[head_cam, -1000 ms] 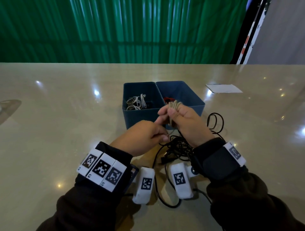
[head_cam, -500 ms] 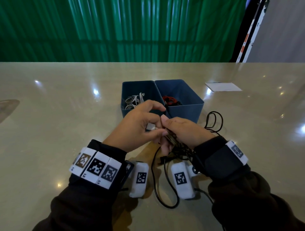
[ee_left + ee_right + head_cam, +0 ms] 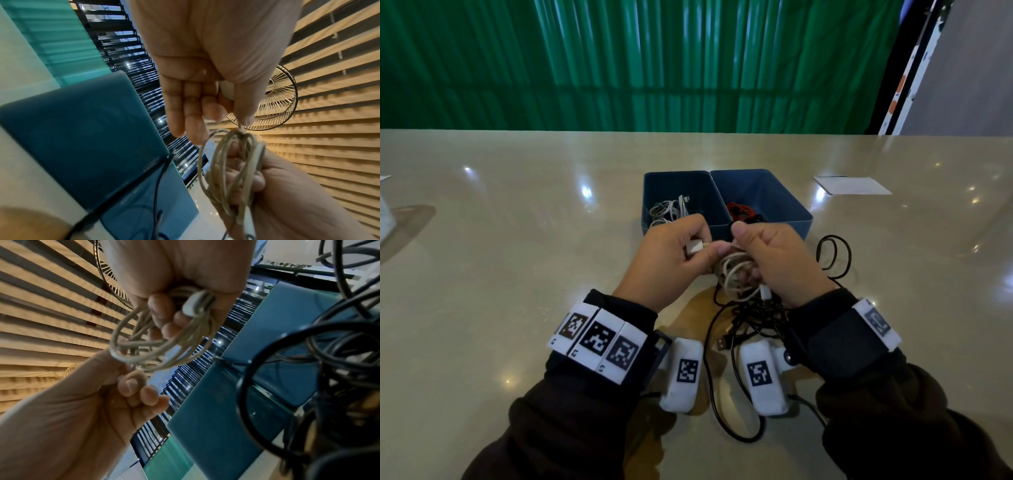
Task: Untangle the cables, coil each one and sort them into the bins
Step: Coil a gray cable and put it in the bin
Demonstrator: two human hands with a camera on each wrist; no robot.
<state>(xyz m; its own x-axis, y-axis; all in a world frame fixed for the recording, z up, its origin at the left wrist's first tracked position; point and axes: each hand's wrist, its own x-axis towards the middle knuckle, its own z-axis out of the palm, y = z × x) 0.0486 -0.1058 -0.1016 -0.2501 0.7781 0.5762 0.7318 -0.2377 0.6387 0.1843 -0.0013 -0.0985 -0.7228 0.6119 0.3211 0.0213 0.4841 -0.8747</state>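
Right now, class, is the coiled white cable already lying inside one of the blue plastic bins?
No: the right hand grips the coiled white cable in front of the blue plastic bins, while the left hand pinches its plug.

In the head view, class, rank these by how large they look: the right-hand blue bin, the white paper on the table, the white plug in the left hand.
1. right-hand blue bin
2. white paper; it lies farther back, so its true size is unsure
3. white plug, pinched by the left hand
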